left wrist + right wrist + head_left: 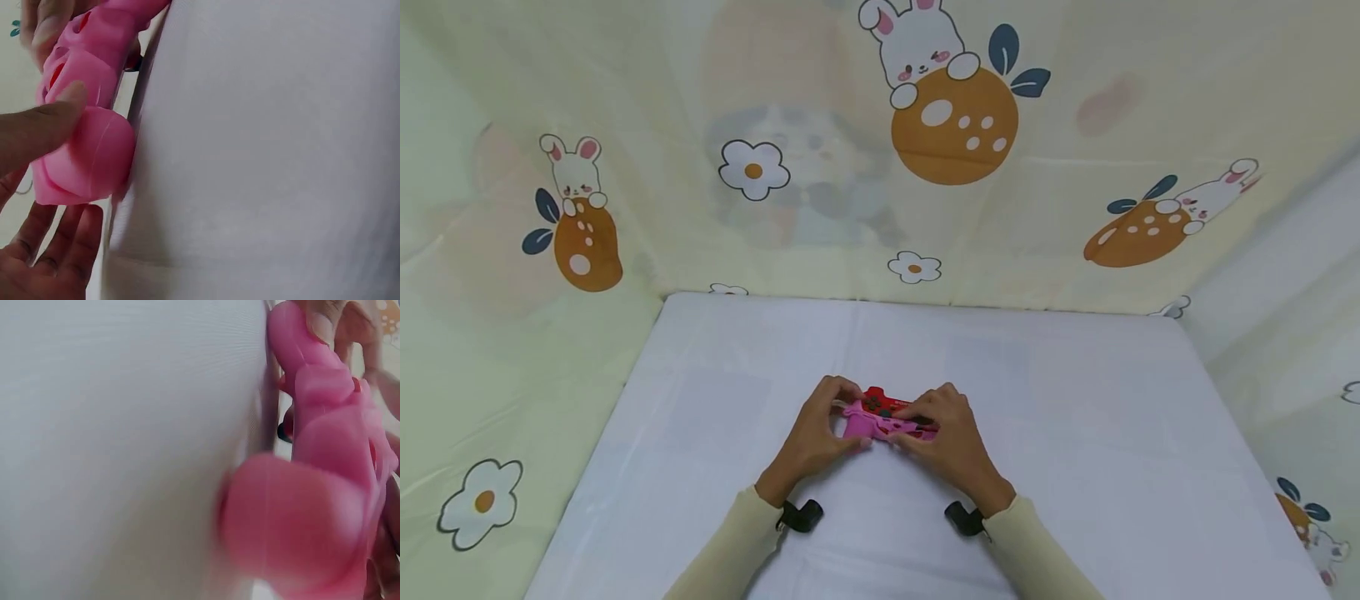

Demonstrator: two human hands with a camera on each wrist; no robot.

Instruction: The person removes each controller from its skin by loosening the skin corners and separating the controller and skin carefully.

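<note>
A red game controller (875,403) sits partly inside a pink silicone cover (859,427) near the middle of the white table. The cover wraps its near side, while red buttons-side surface shows along the far side. My left hand (812,427) grips the left end, thumb on the near side and fingers round the far side. In the left wrist view that thumb (44,131) presses on the rounded pink cover (94,156). My right hand (949,432) holds the right end, fingers over the top and thumb at the near edge. Red shows through the cover's openings in both wrist views.
The white tabletop (1075,400) spreads around the hands. Behind it hangs a pale curtain (820,258) printed with rabbits and flowers, which also runs along the left and right sides. A black wrist camera (802,517) is strapped at the left sleeve, another (964,518) at the right.
</note>
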